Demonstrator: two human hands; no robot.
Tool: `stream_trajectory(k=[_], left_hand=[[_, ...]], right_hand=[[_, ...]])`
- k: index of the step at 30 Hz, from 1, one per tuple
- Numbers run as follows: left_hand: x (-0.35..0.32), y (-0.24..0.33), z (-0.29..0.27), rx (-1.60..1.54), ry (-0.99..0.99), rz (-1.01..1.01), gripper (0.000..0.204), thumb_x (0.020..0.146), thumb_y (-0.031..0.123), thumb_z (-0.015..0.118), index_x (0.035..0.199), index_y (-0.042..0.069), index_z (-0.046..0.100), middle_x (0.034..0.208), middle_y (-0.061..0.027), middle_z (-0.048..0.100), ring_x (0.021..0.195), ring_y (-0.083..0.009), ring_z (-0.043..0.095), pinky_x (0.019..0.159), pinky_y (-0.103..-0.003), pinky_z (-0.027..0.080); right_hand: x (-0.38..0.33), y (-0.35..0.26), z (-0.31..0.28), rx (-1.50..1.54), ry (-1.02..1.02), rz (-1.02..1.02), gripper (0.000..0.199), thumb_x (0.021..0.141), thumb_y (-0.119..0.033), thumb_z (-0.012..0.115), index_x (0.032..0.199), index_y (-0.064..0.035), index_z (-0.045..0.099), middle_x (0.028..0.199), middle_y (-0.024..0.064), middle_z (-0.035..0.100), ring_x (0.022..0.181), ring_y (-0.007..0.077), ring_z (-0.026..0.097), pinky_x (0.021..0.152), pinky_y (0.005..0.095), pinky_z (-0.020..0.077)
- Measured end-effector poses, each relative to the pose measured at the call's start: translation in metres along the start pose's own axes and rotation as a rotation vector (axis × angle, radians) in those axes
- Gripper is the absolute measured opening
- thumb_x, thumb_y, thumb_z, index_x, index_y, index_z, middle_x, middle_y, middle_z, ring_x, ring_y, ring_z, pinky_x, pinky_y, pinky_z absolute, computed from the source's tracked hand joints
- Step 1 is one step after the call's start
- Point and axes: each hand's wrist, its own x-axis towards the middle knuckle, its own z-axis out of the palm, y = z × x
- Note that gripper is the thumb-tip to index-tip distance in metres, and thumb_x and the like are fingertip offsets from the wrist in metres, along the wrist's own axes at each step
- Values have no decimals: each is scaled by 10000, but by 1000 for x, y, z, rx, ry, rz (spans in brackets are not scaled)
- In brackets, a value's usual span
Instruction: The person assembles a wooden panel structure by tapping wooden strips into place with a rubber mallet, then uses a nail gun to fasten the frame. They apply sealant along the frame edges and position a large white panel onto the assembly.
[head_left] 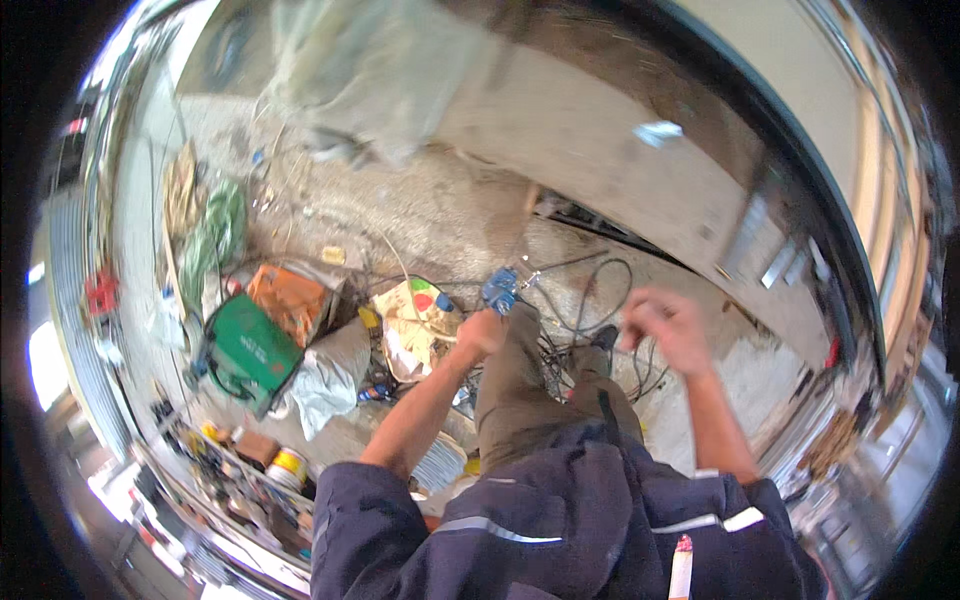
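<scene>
blue tool [500, 289], long axis pointing forward, slightly rightward, in left hand [482, 333]

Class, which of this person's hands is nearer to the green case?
Left. The left hand, holding a blue tool, is to the right of the green case; the right hand is much farther to its right.

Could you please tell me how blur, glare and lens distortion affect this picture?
In the head view, the right hand and the pale sheet at the top are smeared, as if by motion; the green case looks sharper; a bright patch at the left is washed out; the dark strip at upper right bows under the fisheye.
</scene>
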Motion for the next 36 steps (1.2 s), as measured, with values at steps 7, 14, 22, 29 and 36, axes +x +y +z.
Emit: stream_trajectory(k=[7,14,22,29,36], left_hand=[[-146,248,67,-33,-93,532,436,1047,351,471,986,-16,698,970,-294,693,931,-489,667,832,-543,524],[-245,456,165,31,-349,925,279,1026,230,541,976,-18,659,912,-261,683,886,-462,665,789,-484,522],[-272,577,260,515,-630,1006,350,1036,323,537,986,3,671,916,-274,686,899,-472,664,774,-528,512],[-218,640,306,741,-712,1189,353,1029,337,545,995,12,678,937,-257,693,908,-469,664,784,-546,515],[-168,747,287,528,-912,1265,360,1030,319,536,1085,-5,681,1040,-255,693,981,-445,661,856,-497,517]], right_hand=[[-140,308,-92,854,89,470,420,1091,-394,455,1209,-11,581,1101,159,688,968,276,710,819,431,593],[-200,370,-177,1622,237,-153,691,1037,-626,403,1330,-27,581,1190,214,678,1086,378,658,935,544,550],[-328,437,-320,1938,930,-681,522,1025,-494,557,1156,9,595,859,131,664,794,254,666,764,364,581],[-433,498,-412,1913,1171,-731,264,943,-296,652,883,-55,565,757,72,598,678,203,584,661,363,519],[-626,375,-490,1128,1781,-593,138,934,-167,654,905,-41,604,830,51,576,707,170,524,656,325,459]])
